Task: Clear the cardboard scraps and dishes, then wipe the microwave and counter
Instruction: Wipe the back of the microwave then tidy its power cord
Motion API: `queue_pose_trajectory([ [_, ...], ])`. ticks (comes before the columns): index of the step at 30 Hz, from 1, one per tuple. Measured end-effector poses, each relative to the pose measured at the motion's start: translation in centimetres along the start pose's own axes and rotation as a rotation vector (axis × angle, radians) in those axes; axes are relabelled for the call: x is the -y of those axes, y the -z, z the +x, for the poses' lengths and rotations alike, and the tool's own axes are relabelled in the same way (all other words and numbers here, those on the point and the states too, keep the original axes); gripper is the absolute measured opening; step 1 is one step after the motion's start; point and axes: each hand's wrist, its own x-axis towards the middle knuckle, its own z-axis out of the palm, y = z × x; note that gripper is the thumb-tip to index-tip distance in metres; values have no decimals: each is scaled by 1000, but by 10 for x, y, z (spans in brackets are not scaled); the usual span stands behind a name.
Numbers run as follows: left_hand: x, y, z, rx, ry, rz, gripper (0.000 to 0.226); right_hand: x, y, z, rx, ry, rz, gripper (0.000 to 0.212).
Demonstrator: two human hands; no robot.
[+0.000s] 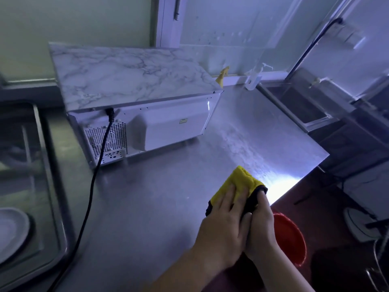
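A yellow cloth [240, 182] with a dark edge lies on the steel counter [160, 197] near its right front edge. My left hand [223, 226] presses flat on the cloth with straight fingers. My right hand [261, 226] sits beside it and grips the cloth's dark right edge, thumb side curled round it. The white microwave [168, 123] stands at the back left with its rear panel facing me and a marble-patterned top [126, 74]. Its black cord [92, 186] runs down across the counter toward me.
A sink [25, 186] with a grey plate [10, 230] in it lies at the left. A red basin [288, 237] stands on the floor below the counter's right edge. A second sink [299, 104] and a white dispenser bottle [252, 81] are at the back right.
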Motion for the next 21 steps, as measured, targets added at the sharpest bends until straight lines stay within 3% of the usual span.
queue_pose_trajectory([
  [4, 1, 15, -10, -1, 40, -136, 67, 5, -7, -3, 95, -38, -20, 71],
  [7, 8, 27, -17, -217, 63, -316, 64, 12, -10, -1, 154, -74, 41, 78],
  [10, 22, 41, -22, -431, 100, -266, 43, 15, -12, 0, 248, -100, 88, 83],
  [12, 31, 53, -21, -508, 133, -247, 46, 14, -11, 0, 313, -133, 91, 82],
  [14, 40, 65, -16, -424, 214, -304, 64, 13, -12, -1, 346, -164, 69, 83],
  [17, 53, 76, -9, -118, 348, -434, 90, 10, -17, -7, 368, -195, 39, 95],
  [19, 55, 71, -9, -18, 304, -160, 98, 5, -21, -9, 364, -164, -51, 87],
  [21, 51, 57, -12, 10, 252, 72, 107, -3, -26, -6, 267, -137, -148, 65],
])
